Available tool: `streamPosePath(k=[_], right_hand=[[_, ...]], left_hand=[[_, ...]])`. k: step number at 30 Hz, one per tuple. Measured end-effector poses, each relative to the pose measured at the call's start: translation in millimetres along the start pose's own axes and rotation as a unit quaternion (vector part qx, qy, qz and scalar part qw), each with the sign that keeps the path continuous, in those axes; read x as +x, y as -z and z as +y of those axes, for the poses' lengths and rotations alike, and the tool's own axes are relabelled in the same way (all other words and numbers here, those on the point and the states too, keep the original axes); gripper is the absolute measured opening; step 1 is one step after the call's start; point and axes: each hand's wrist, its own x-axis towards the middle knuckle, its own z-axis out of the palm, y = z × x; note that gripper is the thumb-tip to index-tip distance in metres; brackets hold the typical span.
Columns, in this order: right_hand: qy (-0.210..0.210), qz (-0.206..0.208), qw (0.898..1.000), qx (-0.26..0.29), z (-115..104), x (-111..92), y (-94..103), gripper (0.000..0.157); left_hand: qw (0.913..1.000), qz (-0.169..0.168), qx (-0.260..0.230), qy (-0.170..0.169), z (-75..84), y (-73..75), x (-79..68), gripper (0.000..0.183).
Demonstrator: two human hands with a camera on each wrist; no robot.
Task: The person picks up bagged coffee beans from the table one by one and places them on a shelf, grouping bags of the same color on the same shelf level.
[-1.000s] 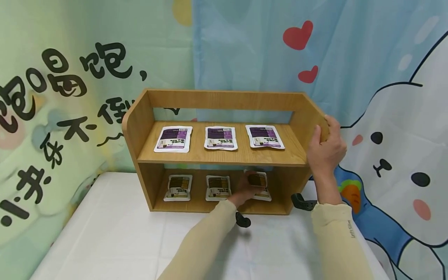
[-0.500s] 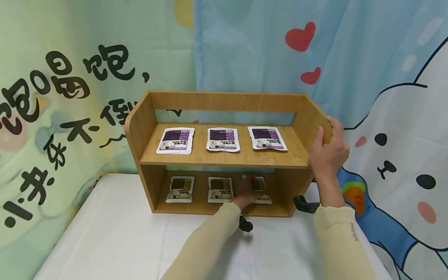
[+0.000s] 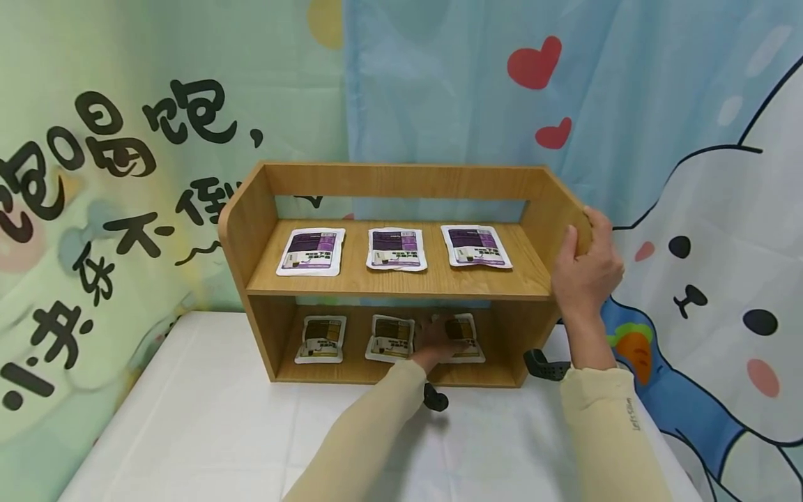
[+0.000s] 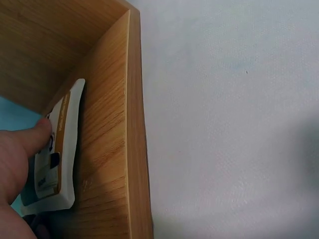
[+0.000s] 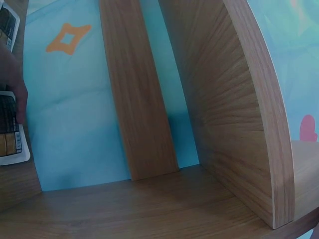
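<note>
A two-tier wooden shelf point(image 3: 408, 179) stands on the table. My left hand point(image 3: 431, 340) reaches into the lower tier between the middle brown-labelled pouch point(image 3: 390, 338) and the right one point(image 3: 475, 348). In the left wrist view, the thumb of this hand point(image 4: 14, 154) rests straight on the face of the white-edged pouch point(image 4: 61, 181); the other fingers are mostly hidden. My right hand point(image 3: 587, 272) grips the edge of the shelf's right side panel. The right wrist view shows that panel point(image 5: 227, 99), with the left hand point(image 5: 10, 74) beside the pouches.
Three flat purple-labelled pouches lie spread on the upper tier, among them the middle one point(image 3: 396, 249). Another brown-labelled pouch point(image 3: 321, 339) sits at the lower left. A white cloth point(image 3: 238, 432) covers the table, and printed curtains point(image 3: 433, 84) hang close behind the shelf.
The right lower pouch's top edge has settled lower. The middle lower pouch has shifted slightly left and tilted beside my left hand. My right hand keeps its hold on the shelf.
</note>
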Motion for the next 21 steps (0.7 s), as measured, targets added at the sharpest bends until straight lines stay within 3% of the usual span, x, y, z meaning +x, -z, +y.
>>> streamPosePath(k=[8, 16, 21], right_hand=[[0.001, 0.002, 1.0, 0.001, -2, -3, -0.5, 0.034], [0.0, 0.0, 1.0, 0.004, -3, -2, -3.9, 0.034], [0.0, -0.007, 1.0, -0.001, 2, -2, -2.3, 0.034]], left_hand=[[0.9996, 0.01, -0.021, -0.015, -5.7, -0.7, -3.8, 0.069], [0.9981, 0.02, -0.058, -0.007, -0.3, 7.9, -8.6, 0.07], [0.996, 0.036, -0.081, -0.012, 5.2, 4.0, -10.8, 0.069]])
